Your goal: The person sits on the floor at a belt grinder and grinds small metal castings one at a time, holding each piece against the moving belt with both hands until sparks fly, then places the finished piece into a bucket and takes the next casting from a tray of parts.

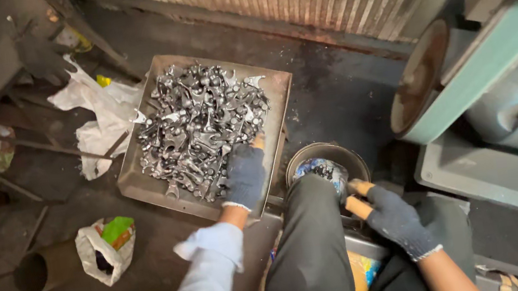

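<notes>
from the head view, looking down past my knee: my left hand (244, 177) sits in the middle of the frame, gloved, fingers curled down into the near edge of the heap of metal parts (200, 130). whether it has closed on a piece or only rests on the pile i cannot tell, since the glove hides the fingertips. the parts lie in a shallow square tray (276, 100) on the floor, centre and a little left, its near corner just beside my leg.

my right hand (394, 218) is lower right, also gloved with two worn fingertips showing, loosely curled and holding nothing that i can see. it hovers just beside a round bowl (350, 153) with a few small parts in it, wedged against my knee.

these parts look like small forged steel pieces, shiny and oily dark, with stubby stems and forked ends. i judge each one stiff and fairly heavy for its size, not fragile at all, but slippery and likely rough at the edges. they are tangled, so tugging one may drag its neighbours along. best hold is around a stem or across a flat fork, pinched firmly, lifting a loose one off the top.

around the frame: white plastic bags (97, 110) at upper left, a green and white bag (107, 245) at lower left, a pipe end (39, 271) beside it, and a green belt machine (481, 63) on the right.
</notes>
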The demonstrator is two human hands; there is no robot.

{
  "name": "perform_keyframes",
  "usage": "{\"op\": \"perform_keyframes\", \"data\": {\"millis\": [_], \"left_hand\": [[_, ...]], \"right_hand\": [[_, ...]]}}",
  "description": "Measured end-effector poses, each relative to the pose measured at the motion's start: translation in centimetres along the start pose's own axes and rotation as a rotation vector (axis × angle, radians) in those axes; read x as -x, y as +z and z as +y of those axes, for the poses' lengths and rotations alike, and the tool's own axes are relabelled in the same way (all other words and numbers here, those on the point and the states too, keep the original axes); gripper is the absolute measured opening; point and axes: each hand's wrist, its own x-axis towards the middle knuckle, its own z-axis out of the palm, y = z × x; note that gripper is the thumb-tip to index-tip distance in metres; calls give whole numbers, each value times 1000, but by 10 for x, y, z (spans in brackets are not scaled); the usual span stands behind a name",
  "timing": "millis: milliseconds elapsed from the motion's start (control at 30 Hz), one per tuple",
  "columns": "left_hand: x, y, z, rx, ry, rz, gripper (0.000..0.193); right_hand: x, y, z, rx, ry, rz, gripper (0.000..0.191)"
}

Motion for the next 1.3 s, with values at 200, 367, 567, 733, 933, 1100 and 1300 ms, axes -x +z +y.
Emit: {"op": "perform_keyframes", "data": {"millis": [200,367,567,733,933,1100,1300], "left_hand": [[48,15,106,1197,-67,293,29],[90,24,187,884,-103,-7,34],[58,-15,209,1026,-290,-712,28],[7,1,238,568,-42,-549,36],[-17,90,276,517,-30,-270,36],[-5,113,244,1278,-230,-528,31],[-14,106,271,1327,-178,-498,28]], "right_hand": [[4,25,-3,-678,-82,55,53],[11,12,34,-1250,32,157,46],[30,-24,68,-1218,-24,-51,51],[-21,-39,81,-1295,65,-14,44],[-96,-24,94,-1719,260,216,38],[-66,-32,101,-1297,181,361,29],[-34,-49,89,-1093,99,527,39]]}}
